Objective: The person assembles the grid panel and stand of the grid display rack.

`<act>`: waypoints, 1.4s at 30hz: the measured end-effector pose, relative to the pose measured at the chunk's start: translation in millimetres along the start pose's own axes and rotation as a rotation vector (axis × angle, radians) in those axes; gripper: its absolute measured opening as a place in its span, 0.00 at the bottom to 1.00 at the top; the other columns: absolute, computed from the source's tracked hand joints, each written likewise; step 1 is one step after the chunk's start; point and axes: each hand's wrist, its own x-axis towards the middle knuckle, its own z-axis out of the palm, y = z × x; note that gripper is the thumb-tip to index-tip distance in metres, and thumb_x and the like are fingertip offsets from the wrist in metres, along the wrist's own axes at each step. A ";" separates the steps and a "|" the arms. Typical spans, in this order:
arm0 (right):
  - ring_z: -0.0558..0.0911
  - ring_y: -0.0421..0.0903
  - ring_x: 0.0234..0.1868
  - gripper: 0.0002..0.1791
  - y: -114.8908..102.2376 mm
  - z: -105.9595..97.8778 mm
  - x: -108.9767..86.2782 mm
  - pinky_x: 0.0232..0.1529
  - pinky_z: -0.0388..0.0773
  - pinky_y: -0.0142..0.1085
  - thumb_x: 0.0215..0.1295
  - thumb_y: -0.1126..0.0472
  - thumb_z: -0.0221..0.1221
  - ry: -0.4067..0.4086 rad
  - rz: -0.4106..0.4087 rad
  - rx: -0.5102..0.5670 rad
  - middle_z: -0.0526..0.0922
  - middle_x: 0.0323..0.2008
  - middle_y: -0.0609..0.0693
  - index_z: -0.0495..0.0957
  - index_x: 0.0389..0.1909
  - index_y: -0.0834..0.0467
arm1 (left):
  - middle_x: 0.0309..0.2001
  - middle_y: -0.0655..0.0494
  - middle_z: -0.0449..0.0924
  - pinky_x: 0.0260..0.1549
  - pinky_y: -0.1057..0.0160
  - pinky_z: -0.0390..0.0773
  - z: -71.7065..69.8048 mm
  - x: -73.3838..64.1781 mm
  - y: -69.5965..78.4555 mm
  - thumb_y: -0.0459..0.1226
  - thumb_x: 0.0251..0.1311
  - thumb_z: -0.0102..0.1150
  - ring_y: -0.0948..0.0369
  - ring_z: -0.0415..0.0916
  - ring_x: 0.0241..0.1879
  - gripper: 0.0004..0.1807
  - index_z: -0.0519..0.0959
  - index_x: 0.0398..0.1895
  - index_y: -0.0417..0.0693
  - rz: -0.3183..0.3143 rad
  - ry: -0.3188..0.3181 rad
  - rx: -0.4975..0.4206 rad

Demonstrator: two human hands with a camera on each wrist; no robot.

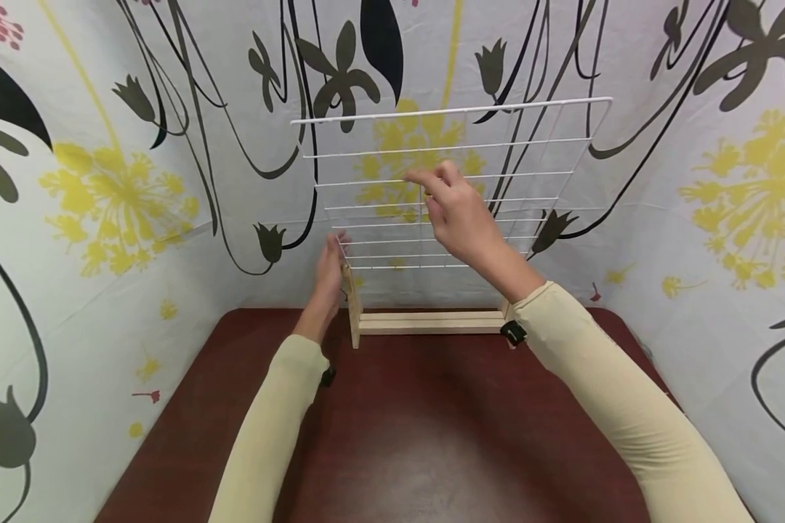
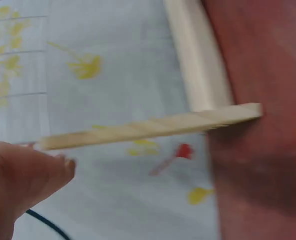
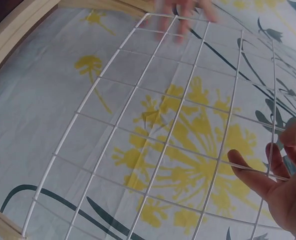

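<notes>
A white wire grid rack (image 1: pixel 379 152) stands up behind a low pale wooden frame (image 1: pixel 432 325). My right hand (image 1: pixel 461 211) is raised at the middle of the rack. In the right wrist view its fingers (image 3: pixel 282 195) are bent about the thin wires, with thumb and fingertips apart. At the rack's lower left corner, my left hand (image 1: pixel 330 272) touches the top of the wooden side post (image 2: pixel 152 127), fingers pointing up. Blur softens the left fingers (image 3: pixel 172 20) in the right wrist view.
The dark red tabletop (image 1: pixel 405 436) spreads out in front of the wooden frame. Flower-printed cloth walls (image 1: pixel 229 218) enclose the table at the back and on both sides, close behind the rack.
</notes>
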 end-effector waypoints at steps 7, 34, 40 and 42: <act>0.75 0.52 0.35 0.26 -0.8 -0.9 -0.3 0.37 0.75 0.43 0.77 0.73 0.52 -0.010 -0.005 -0.002 0.74 0.48 0.59 0.76 0.71 0.52 | 0.68 0.50 0.82 0.75 0.39 0.67 11.9 10.5 71.9 0.76 0.58 0.39 0.56 0.75 0.73 0.50 0.80 0.67 0.51 0.308 0.070 -0.184; 0.90 0.53 0.52 0.28 14.7 -35.4 -20.0 0.23 0.78 0.48 0.77 0.56 0.57 0.096 -0.143 -0.317 0.80 0.68 0.49 0.73 0.75 0.38 | 0.38 0.52 0.92 0.42 0.55 0.89 21.0 10.8 155.0 0.60 0.82 0.35 0.56 0.92 0.37 0.35 0.88 0.44 0.46 0.326 0.021 -0.140; 0.90 0.55 0.52 0.20 22.3 -45.0 -31.2 0.33 0.83 0.51 0.73 0.59 0.57 0.338 -0.168 -0.301 0.89 0.56 0.52 0.85 0.62 0.49 | 0.37 0.52 0.91 0.40 0.58 0.89 17.6 11.8 154.2 0.62 0.81 0.35 0.57 0.91 0.36 0.37 0.87 0.42 0.45 0.301 0.037 -0.142; 0.88 0.59 0.48 0.17 25.4 -48.1 -31.7 0.36 0.81 0.52 0.70 0.60 0.56 0.489 -0.086 -0.290 0.90 0.48 0.55 0.87 0.54 0.53 | 0.37 0.52 0.91 0.41 0.58 0.88 16.8 12.6 154.1 0.63 0.80 0.36 0.57 0.91 0.37 0.37 0.87 0.42 0.45 0.293 0.034 -0.141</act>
